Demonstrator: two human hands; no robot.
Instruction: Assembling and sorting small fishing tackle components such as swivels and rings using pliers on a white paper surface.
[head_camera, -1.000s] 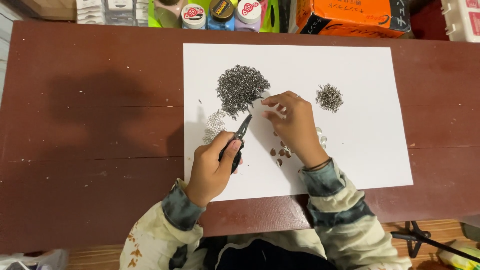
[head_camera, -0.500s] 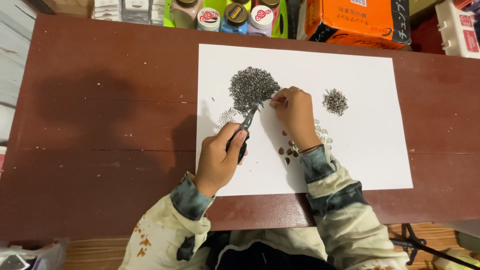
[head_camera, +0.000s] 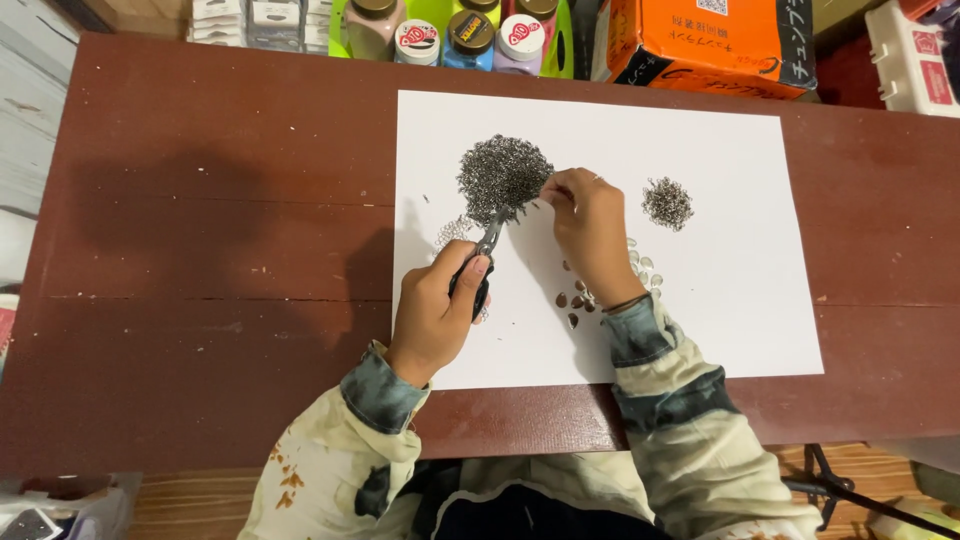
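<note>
Your left hand is clenched on small black-handled pliers whose tips reach the large grey heap of tiny metal rings at twelve o'clock on the white paper sheet, your right hand pinching at its three-o'clock edge.

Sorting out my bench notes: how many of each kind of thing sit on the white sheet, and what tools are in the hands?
Heaps of tiny grey metal bits: 2, the large heap and the small heap
Pliers: 1, gripped in the left hand
White paper sheet: 1
Total: 4
The right hand pinches at the large heap's edge.
</note>
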